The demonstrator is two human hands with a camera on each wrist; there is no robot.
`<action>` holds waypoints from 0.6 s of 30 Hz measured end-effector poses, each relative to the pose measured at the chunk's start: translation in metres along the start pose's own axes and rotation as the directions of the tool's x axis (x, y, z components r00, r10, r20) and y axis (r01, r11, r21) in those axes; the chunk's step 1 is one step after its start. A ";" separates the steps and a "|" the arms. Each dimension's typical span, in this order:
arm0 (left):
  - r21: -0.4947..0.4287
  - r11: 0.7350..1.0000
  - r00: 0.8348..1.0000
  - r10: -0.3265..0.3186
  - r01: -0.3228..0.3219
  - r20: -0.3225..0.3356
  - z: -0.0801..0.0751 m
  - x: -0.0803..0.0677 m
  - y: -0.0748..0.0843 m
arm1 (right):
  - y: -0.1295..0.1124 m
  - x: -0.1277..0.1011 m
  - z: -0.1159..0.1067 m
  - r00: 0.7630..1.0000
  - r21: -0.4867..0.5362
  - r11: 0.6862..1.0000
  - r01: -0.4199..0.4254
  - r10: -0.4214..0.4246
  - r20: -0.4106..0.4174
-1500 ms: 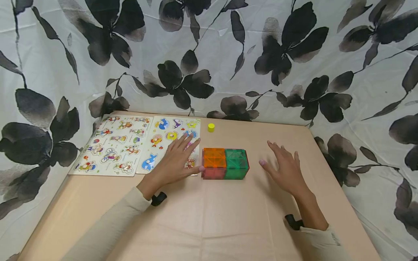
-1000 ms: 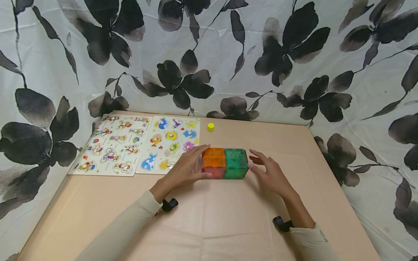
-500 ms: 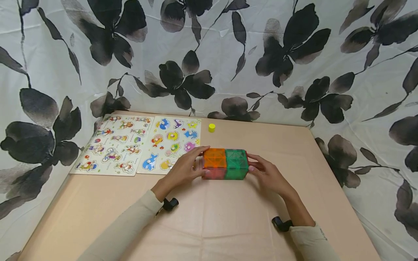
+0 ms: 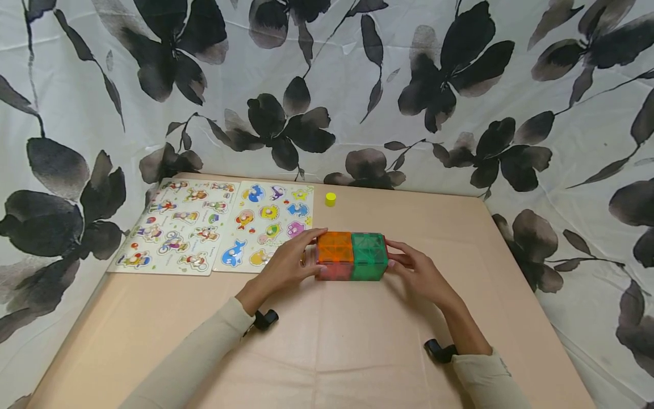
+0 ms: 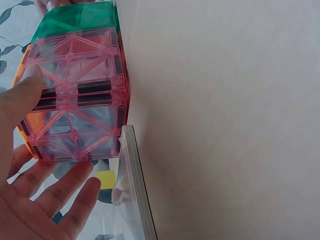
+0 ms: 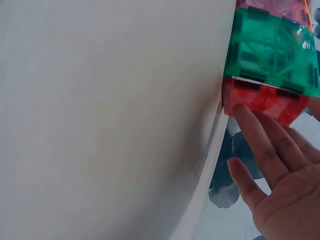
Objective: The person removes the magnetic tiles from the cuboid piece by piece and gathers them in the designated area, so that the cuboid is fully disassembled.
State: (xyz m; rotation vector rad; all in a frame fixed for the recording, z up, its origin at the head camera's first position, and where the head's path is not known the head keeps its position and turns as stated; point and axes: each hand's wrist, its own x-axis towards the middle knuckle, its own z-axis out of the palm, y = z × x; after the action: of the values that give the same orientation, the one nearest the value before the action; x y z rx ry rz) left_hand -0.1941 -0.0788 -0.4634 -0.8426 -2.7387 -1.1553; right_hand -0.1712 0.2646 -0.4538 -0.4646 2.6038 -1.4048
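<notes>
A box built of see-through magnetic tiles (image 4: 370,250) sits mid-table in the head view, with orange and green tiles on top, pink and green in front and red at the right end. My left hand (image 4: 283,261) holds its left end. In the left wrist view the thumb (image 5: 31,82) lies on a pink tile (image 5: 70,132), with the fingers around the far side. My right hand (image 4: 424,275) holds the other end. In the right wrist view its fingertips rest on the red tile (image 6: 267,100), below the green tile (image 6: 272,47), and its thumb is mostly hidden.
Two white boards with cartoon pictures lie at the left: one with figures (image 4: 179,233), one with sea animals (image 4: 250,241) close to the left hand. A small yellow cylinder (image 4: 330,199) stands behind the box. A floral cloth (image 4: 357,74) hangs behind the table (image 4: 347,341).
Both hands have come in from either side, from spread above the table to the two ends of the tile box. Over the last half second they barely move, and the box stays in place.
</notes>
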 end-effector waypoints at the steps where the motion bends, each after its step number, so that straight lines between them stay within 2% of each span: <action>1: -0.002 1.000 1.000 0.003 -0.003 -0.003 0.000 0.000 0.000 | -0.001 0.000 0.001 1.000 0.004 1.000 -0.004 0.004 -0.011; 4: -0.006 1.000 1.000 0.005 -0.005 -0.004 0.000 0.000 0.001 | -0.003 0.001 0.003 0.999 0.003 1.000 -0.019 0.019 -0.048; 11: 0.004 1.000 1.000 -0.011 0.011 0.007 0.000 0.001 -0.001 | -0.008 0.003 0.005 0.990 -0.074 0.996 -0.043 0.033 -0.136; 18: -0.007 1.000 1.000 -0.003 0.003 0.009 0.000 0.001 -0.001 | -0.009 0.004 0.006 0.985 -0.082 0.995 -0.052 0.038 -0.167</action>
State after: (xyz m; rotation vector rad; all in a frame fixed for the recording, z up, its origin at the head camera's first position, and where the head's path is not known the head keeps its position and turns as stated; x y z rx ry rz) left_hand -0.1951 -0.0792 -0.4634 -0.8471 -2.7450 -1.1649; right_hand -0.1709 0.2536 -0.4496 -0.3087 2.7962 -1.3760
